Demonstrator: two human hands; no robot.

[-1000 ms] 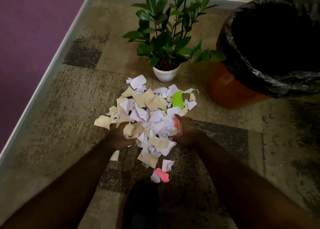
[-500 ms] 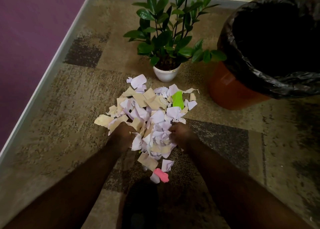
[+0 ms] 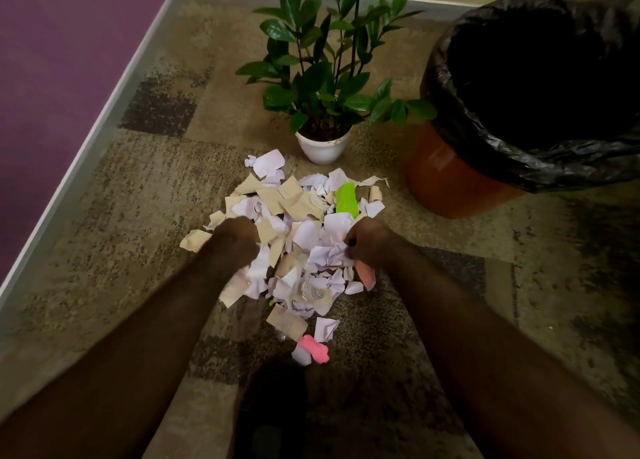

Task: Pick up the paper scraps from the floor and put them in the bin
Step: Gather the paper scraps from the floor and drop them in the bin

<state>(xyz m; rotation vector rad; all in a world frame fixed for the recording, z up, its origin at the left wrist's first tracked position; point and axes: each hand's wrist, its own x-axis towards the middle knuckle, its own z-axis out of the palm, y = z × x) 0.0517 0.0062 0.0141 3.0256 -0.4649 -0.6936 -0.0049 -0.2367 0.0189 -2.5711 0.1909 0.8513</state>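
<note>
Patterned carpet (image 3: pixel 104 216) holds the paper scraps (image 3: pixel 298 216) at frame centre, lower left of the bin (image 3: pixel 446 178). Left hand (image 3: pixel 235 240) and right hand (image 3: pixel 370 243) each clutch scraps.

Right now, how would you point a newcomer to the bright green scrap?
Start at the orange bin lined with a black bag, then look left to the paper pile on the carpet. The green scrap lies at the pile's far right edge, the only vivid green piece among white and tan ones.
</note>
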